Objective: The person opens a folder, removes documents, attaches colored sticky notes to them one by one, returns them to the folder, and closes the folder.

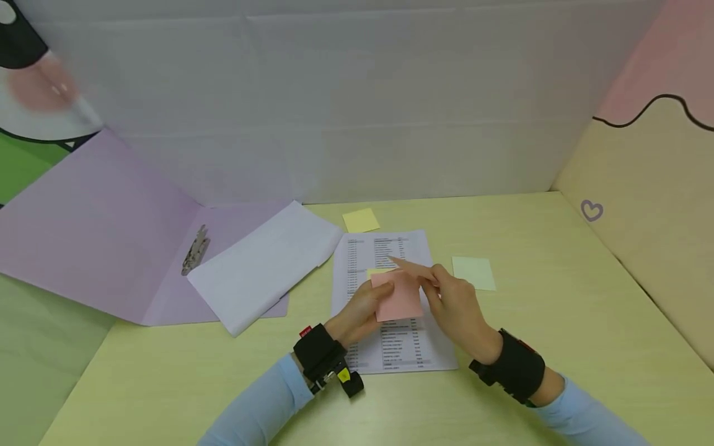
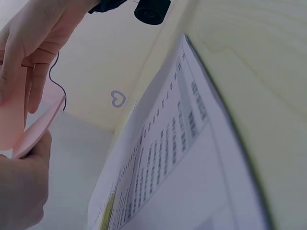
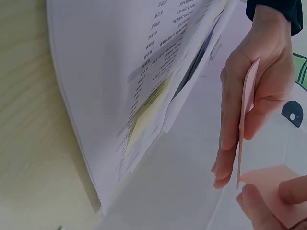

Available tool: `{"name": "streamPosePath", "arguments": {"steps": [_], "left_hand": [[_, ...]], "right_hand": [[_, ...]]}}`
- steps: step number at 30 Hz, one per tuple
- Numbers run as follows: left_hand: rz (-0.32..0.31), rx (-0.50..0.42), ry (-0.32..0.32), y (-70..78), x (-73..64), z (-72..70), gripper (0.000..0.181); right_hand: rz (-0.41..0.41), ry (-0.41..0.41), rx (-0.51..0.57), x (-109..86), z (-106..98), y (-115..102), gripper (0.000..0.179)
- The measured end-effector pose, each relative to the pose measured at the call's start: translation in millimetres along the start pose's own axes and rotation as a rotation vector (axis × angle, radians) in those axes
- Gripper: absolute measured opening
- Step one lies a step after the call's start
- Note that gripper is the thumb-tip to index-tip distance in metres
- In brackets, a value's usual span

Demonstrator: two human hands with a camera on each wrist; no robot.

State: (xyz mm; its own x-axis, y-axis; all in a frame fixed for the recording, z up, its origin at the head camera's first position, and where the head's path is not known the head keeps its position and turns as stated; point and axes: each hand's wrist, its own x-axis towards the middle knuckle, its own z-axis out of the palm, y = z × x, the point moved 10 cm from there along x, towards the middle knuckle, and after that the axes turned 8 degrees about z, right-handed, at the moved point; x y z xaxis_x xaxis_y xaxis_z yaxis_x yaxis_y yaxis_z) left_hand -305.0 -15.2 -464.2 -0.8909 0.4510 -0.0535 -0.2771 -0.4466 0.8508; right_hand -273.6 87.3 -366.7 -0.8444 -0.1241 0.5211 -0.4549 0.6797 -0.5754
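Pink pad (image 1: 403, 306): we've got it pinched in our left hand (image 1: 361, 310), right hand (image 1: 458, 310) pinching a pink sheet (image 1: 410, 267) beside it, both grips closed, above the printed page (image 1: 401, 358).

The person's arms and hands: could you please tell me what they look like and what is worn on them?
The left hand and right hand are bare, without gloves. Each wrist wears a broad black band, and each forearm a light blue sleeve. The left band also shows a small red tag, a yellow patch and a rounded black piece.
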Motion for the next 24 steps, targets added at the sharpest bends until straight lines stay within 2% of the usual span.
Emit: {"name": "streamPosePath", "arguments": {"steps": [3, 10, 13, 15, 19, 21, 22, 24], "left_hand": [[-0.005, -0.008, 0.007, -0.1, 2.0, 0.9, 0.04], [-0.002, -0.005, 0.012, 2.2, 8.2, 3.4, 0.04], [-0.006, 0.018, 0.055, 6.2, 15.3, -2.1, 0.041], [-0.015, 0.045, 0.101, 15.7, 23.2, -7.6, 0.046], [-0.009, 0.165, 0.223, 52.3, 49.1, -24.9, 0.048], [-0.009, 0.22, 0.299, 67.4, 67.2, -40.5, 0.044], [-0.012, 0.25, 0.336, 71.2, 78.4, -50.7, 0.043], [-0.02, 0.251, 0.39, 74.6, 98.2, -69.5, 0.047]], "right_hand": [[-0.006, 0.0, 0.04, 0.8, -2, 1, 0.01], [-0.025, 0.088, 0.049, -0.5, -17, 6, 0.013], [-0.008, 0.088, 0.059, -1.4, -21, 10, 0.011], [0.026, 0.078, 0.051, -3.0, -23, 14, 0.011], [0.076, 0.053, 0.036, -8.1, -24, 22, 0.013], [0.092, 0.043, 0.029, -12.2, -24, 26, 0.012], [0.097, 0.04, 0.029, -14.6, -24, 28, 0.011], [0.104, 0.038, 0.027, -19.3, -25, 32, 0.011]]}}
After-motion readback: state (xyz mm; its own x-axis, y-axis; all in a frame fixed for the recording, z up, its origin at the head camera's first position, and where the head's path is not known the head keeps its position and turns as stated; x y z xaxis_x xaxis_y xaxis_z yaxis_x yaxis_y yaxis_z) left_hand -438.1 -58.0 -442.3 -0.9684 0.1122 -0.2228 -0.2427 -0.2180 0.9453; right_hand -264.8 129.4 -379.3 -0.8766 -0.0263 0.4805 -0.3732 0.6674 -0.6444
